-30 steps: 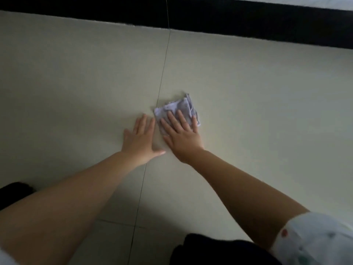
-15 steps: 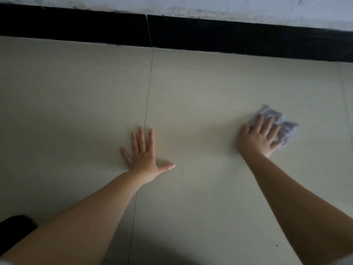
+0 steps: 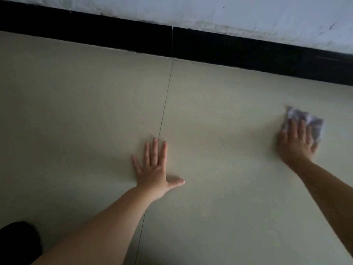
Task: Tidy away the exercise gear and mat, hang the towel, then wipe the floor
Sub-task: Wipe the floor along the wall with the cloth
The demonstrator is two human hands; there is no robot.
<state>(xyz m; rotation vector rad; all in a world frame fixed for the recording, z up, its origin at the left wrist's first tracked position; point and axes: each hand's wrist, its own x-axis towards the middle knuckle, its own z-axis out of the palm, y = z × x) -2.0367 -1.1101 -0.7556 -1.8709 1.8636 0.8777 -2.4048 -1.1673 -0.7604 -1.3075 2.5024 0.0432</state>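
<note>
The left hand (image 3: 152, 169) lies flat on the pale floor (image 3: 219, 207), palm down, fingers spread and pointing toward the wall, thumb stuck out to the right; it grasps nothing. Its fingertips sit right at a thin grout line (image 3: 165, 104) that runs from the skirting down toward the bottom edge, passing under the left forearm. Well apart from it, far to the right, the right hand (image 3: 295, 142) presses down on a small crumpled cloth (image 3: 305, 119), pale grey-lilac, which lies on the floor under the fingers and palm and shows beyond the fingertips and at the hand's right side. The fingers look extended over the cloth rather than curled round it, though this part is blurred, so whether they pinch any fold is not certain. The cloth is nearer the wall than the left hand is, yet clear of the black skirting board (image 3: 248, 48) that runs aslant across the top. Above the skirting is a scuffed white wall (image 3: 229, 14). A dark shape (image 3: 19, 241) sits at the lower left corner, beside the left forearm; what it is cannot be told.
</note>
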